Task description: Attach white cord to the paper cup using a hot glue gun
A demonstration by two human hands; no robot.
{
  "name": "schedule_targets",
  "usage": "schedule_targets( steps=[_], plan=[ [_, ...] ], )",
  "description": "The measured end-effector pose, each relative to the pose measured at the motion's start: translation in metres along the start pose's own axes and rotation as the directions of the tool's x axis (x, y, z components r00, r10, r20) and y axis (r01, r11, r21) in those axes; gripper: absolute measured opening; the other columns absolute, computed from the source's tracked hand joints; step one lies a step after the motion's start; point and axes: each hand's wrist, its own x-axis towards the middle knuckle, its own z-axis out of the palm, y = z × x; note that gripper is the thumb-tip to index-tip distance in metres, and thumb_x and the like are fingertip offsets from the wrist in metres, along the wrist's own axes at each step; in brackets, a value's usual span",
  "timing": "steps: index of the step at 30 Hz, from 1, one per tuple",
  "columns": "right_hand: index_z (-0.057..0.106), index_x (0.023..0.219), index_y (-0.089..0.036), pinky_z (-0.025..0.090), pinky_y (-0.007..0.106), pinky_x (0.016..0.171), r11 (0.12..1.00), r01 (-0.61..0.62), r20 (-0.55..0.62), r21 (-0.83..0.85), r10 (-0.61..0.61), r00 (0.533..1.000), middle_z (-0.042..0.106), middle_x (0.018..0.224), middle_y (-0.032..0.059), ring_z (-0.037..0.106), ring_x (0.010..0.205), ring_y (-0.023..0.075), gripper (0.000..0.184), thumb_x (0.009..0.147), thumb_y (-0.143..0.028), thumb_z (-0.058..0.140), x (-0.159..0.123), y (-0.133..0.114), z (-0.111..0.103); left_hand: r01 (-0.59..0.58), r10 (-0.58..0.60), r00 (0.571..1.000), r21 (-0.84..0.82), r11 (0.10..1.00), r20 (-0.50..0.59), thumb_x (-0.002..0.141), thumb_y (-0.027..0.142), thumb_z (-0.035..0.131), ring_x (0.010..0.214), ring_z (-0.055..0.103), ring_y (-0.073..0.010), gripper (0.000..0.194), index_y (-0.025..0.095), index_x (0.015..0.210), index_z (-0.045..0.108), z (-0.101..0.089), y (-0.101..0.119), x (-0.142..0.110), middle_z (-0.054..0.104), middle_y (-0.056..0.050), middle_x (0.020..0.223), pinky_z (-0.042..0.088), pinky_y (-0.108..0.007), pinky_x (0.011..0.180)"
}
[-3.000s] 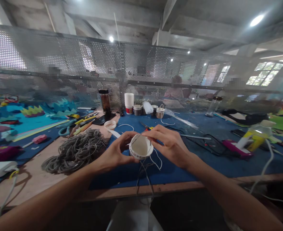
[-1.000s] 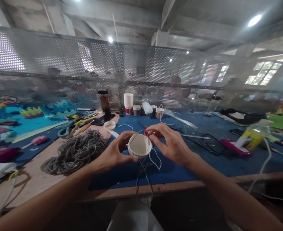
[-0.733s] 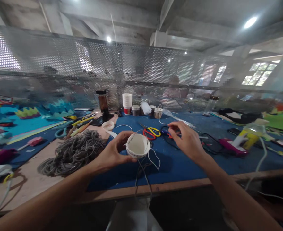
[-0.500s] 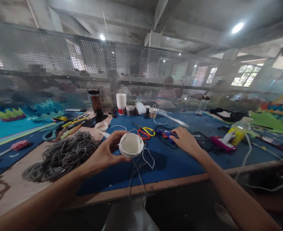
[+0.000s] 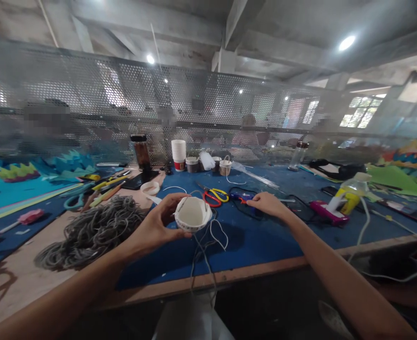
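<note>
My left hand (image 5: 159,222) is closed around a white paper cup (image 5: 193,215), tilted so its open mouth faces me. Grey cord runs along the cup's rim, and loose grey and white strands (image 5: 203,255) hang below it over the table edge. My right hand (image 5: 268,204) reaches out to the right and grips the back end of a blue hot glue gun (image 5: 242,196) with an orange trigger, which lies on the blue table. Its fingertips are partly hidden from me. Between the hands lie red-and-yellow-handled pliers or scissors (image 5: 215,196).
A heap of grey cord (image 5: 95,231) lies at left, with teal scissors (image 5: 77,198) behind it. Stacked paper cups (image 5: 178,156), a dark bottle (image 5: 141,153) and small cord-wrapped cups (image 5: 225,166) stand at the back. A magenta-and-yellow object (image 5: 331,212) lies right, before a perforated screen (image 5: 208,108).
My right hand has left the cord at the cup's rim, moved right and taken hold of the glue gun. The left hand still holds the cup. The view has turned slightly right.
</note>
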Motion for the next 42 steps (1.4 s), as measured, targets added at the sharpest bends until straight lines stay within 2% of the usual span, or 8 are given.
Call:
schedule_targets(
  steps=[4, 8, 12, 21, 26, 30, 38, 42],
  plan=[
    [0.068, 0.069, -0.016, 0.034, 0.026, 0.053, 0.924, -0.011, -0.075, 0.383, 0.043, 0.996, 0.06, 0.06, 0.0024, 0.054, 0.058, 0.0165, 0.037, 0.076, -0.051, 0.059, -0.009, 0.005, -0.002, -0.019, 0.019, 1.0, -0.01, 1.0, -0.002, 0.061, 0.024, 0.085, 0.119, 0.057, -0.028, 0.078, 0.023, 0.129, 0.046, -0.001, 0.0, 0.0, 0.059, -0.012, 0.13, 0.047, -0.041, 0.1],
    [0.062, 0.078, -0.016, 0.042, 0.024, 0.054, 0.561, 0.044, -0.087, 0.827, 0.05, 0.995, 0.06, 0.07, 0.0017, 0.053, 0.059, 0.0129, 0.032, 0.077, -0.048, 0.063, -0.025, -0.008, -0.007, -0.037, 0.038, 0.999, 0.008, 0.999, -0.016, 0.061, 0.024, 0.085, 0.122, 0.055, -0.0287, 0.077, 0.024, 0.128, 0.048, -0.001, 0.002, 0.0, 0.056, -0.011, 0.134, 0.046, -0.042, 0.102],
    [0.058, 0.085, -0.018, 0.043, 0.021, 0.052, 0.313, 0.108, -0.086, 0.944, -0.084, 0.993, 0.054, 0.07, -0.002, 0.05, 0.057, 0.0095, 0.029, 0.08, -0.045, 0.066, -0.041, -0.038, -0.01, 0.001, 0.001, 0.999, 0.038, 0.999, -0.036, 0.062, 0.028, 0.083, 0.122, 0.055, -0.0288, 0.076, 0.024, 0.13, 0.048, -0.001, 0.006, 0.0, 0.056, -0.011, 0.134, 0.044, -0.046, 0.104],
    [0.056, 0.079, -0.017, 0.04, 0.024, 0.05, 0.457, 0.376, -0.285, 0.806, -0.257, 0.923, 0.051, 0.055, -0.0049, 0.047, 0.048, 0.0091, 0.017, 0.085, -0.031, 0.065, -0.055, -0.083, -0.012, 0.025, -0.017, 0.99, 0.058, 0.998, -0.137, 0.062, 0.028, 0.084, 0.119, 0.057, -0.0274, 0.073, 0.021, 0.127, 0.05, -0.006, 0.003, 0.003, 0.057, -0.011, 0.132, 0.045, -0.043, 0.102],
    [0.057, 0.062, -0.017, 0.044, 0.027, 0.056, 0.517, 0.403, -0.252, 0.755, -0.339, 0.906, 0.056, 0.053, -0.0012, 0.053, 0.05, 0.0105, 0.029, 0.087, -0.03, 0.06, -0.053, -0.098, -0.011, 0.04, -0.013, 0.973, 0.112, 0.993, -0.231, 0.063, 0.03, 0.084, 0.12, 0.056, -0.0264, 0.071, 0.022, 0.125, 0.05, -0.01, 0.001, 0.005, 0.058, -0.01, 0.131, 0.045, -0.042, 0.103],
    [0.069, 0.086, -0.016, 0.045, 0.027, 0.055, 0.533, 0.384, -0.191, 0.754, -0.382, 0.904, 0.056, 0.054, -0.003, 0.052, 0.049, 0.0107, 0.018, 0.087, -0.03, 0.058, -0.046, -0.113, -0.015, 0.051, -0.019, 0.962, 0.114, 0.992, -0.271, 0.063, 0.031, 0.083, 0.122, 0.055, -0.0265, 0.071, 0.022, 0.126, 0.049, -0.014, -0.001, 0.006, 0.057, -0.01, 0.132, 0.045, -0.041, 0.103],
    [0.07, 0.091, -0.017, 0.036, 0.024, 0.045, 0.626, 0.384, -0.201, 0.678, -0.345, 0.917, 0.05, 0.054, -0.0036, 0.043, 0.047, 0.0095, 0.03, 0.084, -0.045, 0.066, -0.041, -0.107, 0.006, 0.076, -0.022, 0.95, 0.161, 0.984, -0.31, 0.064, 0.032, 0.084, 0.122, 0.054, -0.0278, 0.072, 0.024, 0.126, 0.048, -0.015, -0.001, 0.006, 0.056, -0.011, 0.133, 0.045, -0.042, 0.103],
    [0.064, 0.081, -0.019, 0.037, 0.024, 0.048, 0.649, 0.532, -0.283, 0.544, -0.455, 0.844, 0.053, 0.061, -0.0022, 0.046, 0.053, 0.0107, 0.022, 0.084, -0.041, 0.067, -0.049, -0.1, 0.011, 0.082, -0.016, 0.946, 0.19, 0.978, -0.324, 0.064, 0.032, 0.084, 0.12, 0.055, -0.0283, 0.071, 0.024, 0.126, 0.049, -0.013, -0.001, 0.006, 0.057, -0.01, 0.132, 0.044, -0.044, 0.103]
  ],
)
